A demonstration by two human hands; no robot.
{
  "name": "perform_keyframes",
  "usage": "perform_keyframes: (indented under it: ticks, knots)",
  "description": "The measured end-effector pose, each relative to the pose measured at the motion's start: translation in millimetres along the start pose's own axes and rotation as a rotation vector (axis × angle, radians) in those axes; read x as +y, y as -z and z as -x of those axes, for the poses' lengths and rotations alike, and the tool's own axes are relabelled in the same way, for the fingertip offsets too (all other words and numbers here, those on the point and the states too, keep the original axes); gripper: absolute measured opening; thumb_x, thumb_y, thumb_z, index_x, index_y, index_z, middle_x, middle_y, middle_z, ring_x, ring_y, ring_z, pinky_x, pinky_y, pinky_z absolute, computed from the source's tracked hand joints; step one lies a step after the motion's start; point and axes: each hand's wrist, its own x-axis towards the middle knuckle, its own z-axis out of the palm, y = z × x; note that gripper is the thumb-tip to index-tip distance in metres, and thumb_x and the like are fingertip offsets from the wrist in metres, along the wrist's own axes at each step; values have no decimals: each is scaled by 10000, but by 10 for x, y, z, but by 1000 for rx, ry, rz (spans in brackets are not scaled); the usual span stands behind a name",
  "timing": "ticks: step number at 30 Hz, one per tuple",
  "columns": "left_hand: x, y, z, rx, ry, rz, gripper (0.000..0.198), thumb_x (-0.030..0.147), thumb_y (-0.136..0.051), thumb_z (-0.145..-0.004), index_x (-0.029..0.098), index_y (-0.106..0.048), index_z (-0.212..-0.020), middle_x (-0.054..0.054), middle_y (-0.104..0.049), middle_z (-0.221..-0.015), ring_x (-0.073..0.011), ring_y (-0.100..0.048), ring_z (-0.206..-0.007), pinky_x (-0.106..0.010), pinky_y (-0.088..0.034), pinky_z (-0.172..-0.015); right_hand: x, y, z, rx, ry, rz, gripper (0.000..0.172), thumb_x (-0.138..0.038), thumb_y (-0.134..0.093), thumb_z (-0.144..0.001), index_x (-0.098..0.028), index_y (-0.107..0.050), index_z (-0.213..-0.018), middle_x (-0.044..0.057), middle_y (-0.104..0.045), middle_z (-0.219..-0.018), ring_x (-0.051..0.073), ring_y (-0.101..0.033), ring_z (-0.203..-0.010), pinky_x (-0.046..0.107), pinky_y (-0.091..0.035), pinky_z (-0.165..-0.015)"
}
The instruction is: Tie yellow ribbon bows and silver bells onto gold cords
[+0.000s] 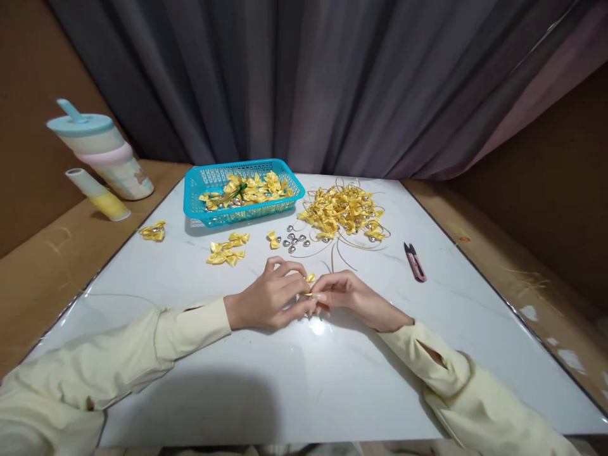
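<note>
Fingertips of left hand [273,297] and right hand [354,294] meet over the middle of the white marbled tabletop [323,386], pinched nearly together. Between them I make out a thin glossy yellow strip [308,294]; I read both hands as holding it, though the left grip is partly hidden. Just beyond the fingertips shows a bit of yellow satin ribbon [310,278]; whether it joins the strip, I cannot tell.

Progress: I judge the work well underway. A tangled heap of yellow satin bows with silver beads and thin tan cords [342,212], at the far right, looks like finished pieces. Loose stock remains: a few yellow bows [227,254] at left, one single yellow bow [273,240] beside a cluster of silver drop-shaped beads [295,241], plus more bows inside the turquoise perforated plastic basket [247,216]. The piece in hand I take as unfinished.

Orientation: the strip's visible length runs roughly left to right, from one hand toward the other. Both ends are covered by fingers, so I cannot tell which way it points.
</note>
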Motion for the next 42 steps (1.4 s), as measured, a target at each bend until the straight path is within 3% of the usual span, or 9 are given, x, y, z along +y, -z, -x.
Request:
perform_keyframes:
  ticks: [3,9,12,18,23,26,33,38,42]
  knots:
    - [25,31,-32,-42,106,222,165,255,-478,-881,146,-581,-811,-62,-619,-822,-200,-538,-940,-362,-310,-871,-76,-10,45,41,21,115,204,-310,-643,-787,-107,-650,-767,50,-651,-702,123,-572,-674,255,-429,-656]
    - [90,155,-160,-239,532,860,259,372,-494,-877,141,-587,-807,-48,-630,-837,-149,-575,-799,-288,-438,-748,-177,-7,116,14,82,373,217,-326,-592,-824,-127,-659,-769,49,-654,-711,145,-582,-722,290,-432,-732]
    - [126,244,-222,-336,595,1012,274,367,-473,-891,135,-597,-817,-47,-647,-844,-146,-585,-809,-281,-443,-761,-190,-1,130,-32,78,322,224,-331,-582,-831,-128,-653,-770,57,-661,-748,148,-592,-731,292,-443,-725]
    - [153,339,-254,-371,597,1012,245,338,-391,-930,154,-527,-841,-31,-645,-788,-146,-574,-841,-289,-419,-812,-165,26,138,-65,6,165,236,-327,-601,-817,-107,-644,-745,72,-660,-745,145,-587,-693,286,-441,-673]
    - [150,402,-269,-479,547,841,241,352,-429,-911,159,-568,-875,-10,-616,-761,-124,-558,-734,-247,-434,-700,-160,53,132,-56,-2,105,191,-287,-642,-782,-101,-656,-740,51,-646,-668,127,-558,-635,258,-406,-615]
    - [166,418,-269,-480,500,771,227,346,-466,-893,160,-596,-904,-12,-619,-765,-121,-564,-731,-234,-440,-691,-173,52,126,-65,-2,112,187,-281,-645,-778,-101,-663,-730,48,-648,-662,121,-552,-629,250,-396,-607]
    - [189,377,-247,-476,502,789,249,338,-483,-885,143,-630,-836,-22,-640,-733,-112,-573,-693,-217,-440,-662,-175,13,116,-121,-24,71,194,-289,-649,-778,-97,-665,-753,46,-639,-676,127,-575,-668,266,-428,-653]
    - [163,401,-252,-514,502,803,229,321,-502,-875,144,-641,-830,-5,-627,-679,-100,-555,-640,-210,-433,-634,-214,63,136,-244,3,138,200,-288,-588,-835,-96,-637,-862,74,-636,-823,145,-579,-802,303,-433,-746]
    - [140,409,-245,-515,483,822,208,301,-504,-876,147,-629,-814,-2,-630,-696,-97,-560,-657,-208,-437,-655,-242,89,144,-255,51,198,169,-257,-557,-853,-98,-611,-861,82,-619,-867,150,-571,-825,335,-429,-787]
